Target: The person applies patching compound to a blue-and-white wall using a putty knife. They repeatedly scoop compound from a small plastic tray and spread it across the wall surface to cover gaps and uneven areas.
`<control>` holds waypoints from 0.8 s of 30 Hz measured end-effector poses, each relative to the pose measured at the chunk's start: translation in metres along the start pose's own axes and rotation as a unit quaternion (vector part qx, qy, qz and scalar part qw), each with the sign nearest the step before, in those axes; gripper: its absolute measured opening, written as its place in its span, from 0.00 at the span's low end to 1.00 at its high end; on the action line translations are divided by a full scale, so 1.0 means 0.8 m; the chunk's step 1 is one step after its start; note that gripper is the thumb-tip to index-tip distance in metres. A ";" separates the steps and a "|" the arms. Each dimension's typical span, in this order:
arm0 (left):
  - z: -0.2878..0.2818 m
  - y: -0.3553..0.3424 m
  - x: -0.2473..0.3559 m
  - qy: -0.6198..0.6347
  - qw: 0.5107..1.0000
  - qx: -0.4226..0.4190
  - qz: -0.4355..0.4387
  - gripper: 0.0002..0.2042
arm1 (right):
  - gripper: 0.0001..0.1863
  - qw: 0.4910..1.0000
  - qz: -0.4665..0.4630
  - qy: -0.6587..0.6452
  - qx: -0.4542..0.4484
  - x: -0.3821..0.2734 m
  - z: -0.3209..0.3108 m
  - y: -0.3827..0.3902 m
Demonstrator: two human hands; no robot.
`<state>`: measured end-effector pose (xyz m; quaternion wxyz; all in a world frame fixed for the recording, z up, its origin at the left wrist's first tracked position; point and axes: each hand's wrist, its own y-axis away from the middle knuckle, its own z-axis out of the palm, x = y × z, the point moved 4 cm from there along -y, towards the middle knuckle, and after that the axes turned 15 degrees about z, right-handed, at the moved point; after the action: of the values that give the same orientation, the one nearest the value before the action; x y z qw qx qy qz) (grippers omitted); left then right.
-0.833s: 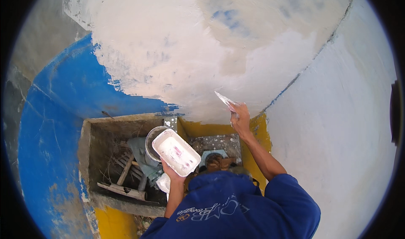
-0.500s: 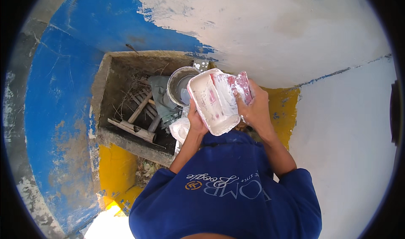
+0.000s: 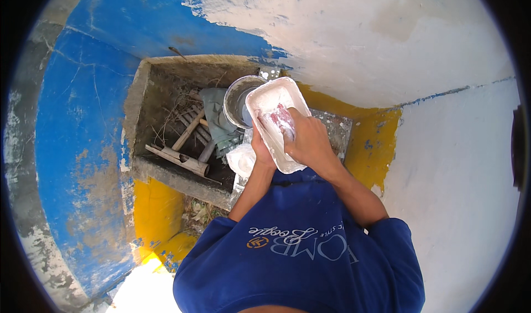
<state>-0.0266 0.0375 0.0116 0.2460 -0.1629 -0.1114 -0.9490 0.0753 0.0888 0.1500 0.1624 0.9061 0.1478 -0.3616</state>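
A white, paste-smeared rectangular tray (image 3: 302, 97) is held tilted in front of me. My left hand (image 3: 263, 147) grips its left side from below, the fingers mostly hidden behind it. Inside the tray, my right hand (image 3: 311, 141) is closed on a reddish putty scraper (image 3: 278, 118) coated with white paste. The scraper's blade lies down in the tray, and my right hand covers part of it. Just beyond the tray's left edge stands a round grey bucket (image 3: 228, 104) with pale residue inside.
A concrete trough (image 3: 134, 100) at the left holds sticks, a split bamboo piece (image 3: 182, 161) and a grey-green cloth (image 3: 214, 111). A white plastic bag (image 3: 241, 159) lies beside my left wrist. Blue wall (image 3: 88, 92) rises at the left, a whitish patched wall (image 3: 343, 42) ahead and right.
My right hand has brought the scraper from over the tray's right edge down into the tray, turning its blade leftward. My left hand still holds the tray.
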 end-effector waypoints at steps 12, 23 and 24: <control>-0.004 -0.003 -0.006 0.021 0.996 -0.065 -0.054 0.35 | 0.14 0.920 0.108 -0.368 -0.085 0.053 -0.043 -0.007; -0.045 0.000 -0.006 -0.019 0.996 -0.059 -0.064 0.31 | 0.18 0.673 0.064 -0.720 0.157 0.160 -0.157 -0.044; -0.047 -0.001 -0.008 -0.024 0.996 -0.049 -0.070 0.31 | 0.20 0.763 0.043 -0.549 0.338 0.156 -0.175 -0.049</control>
<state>-0.0313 0.0302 -0.0260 0.1680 -0.1892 -0.0820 -0.9640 0.2318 0.1992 0.1509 -0.0859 0.5547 -0.1378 -0.8161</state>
